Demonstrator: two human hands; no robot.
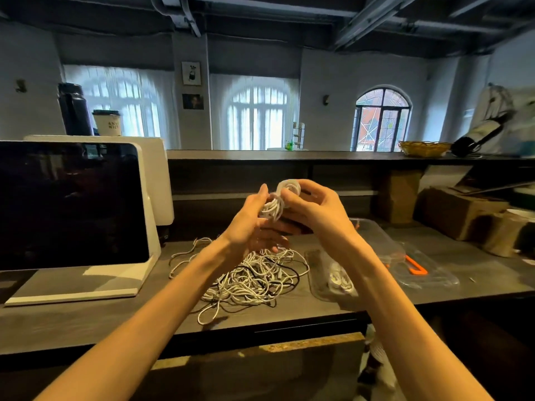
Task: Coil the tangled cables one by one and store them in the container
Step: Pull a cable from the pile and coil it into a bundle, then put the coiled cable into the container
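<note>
A tangle of white and black cables (254,279) lies on the dark counter in front of me. Above it, both hands hold a small white cable coil (278,202) in the air. My left hand (254,224) grips the lower loops of the coil. My right hand (312,206) pinches its upper loops between thumb and fingers. A clear plastic container (321,282) sits right of the tangle, partly behind my right forearm, with white coiled cables (338,280) inside.
A dark screen on a white stand (72,204) fills the left of the counter. A clear lid with orange clips (417,267) lies to the right. Cardboard boxes (460,212) stand at the far right, a raised shelf (289,156) runs behind.
</note>
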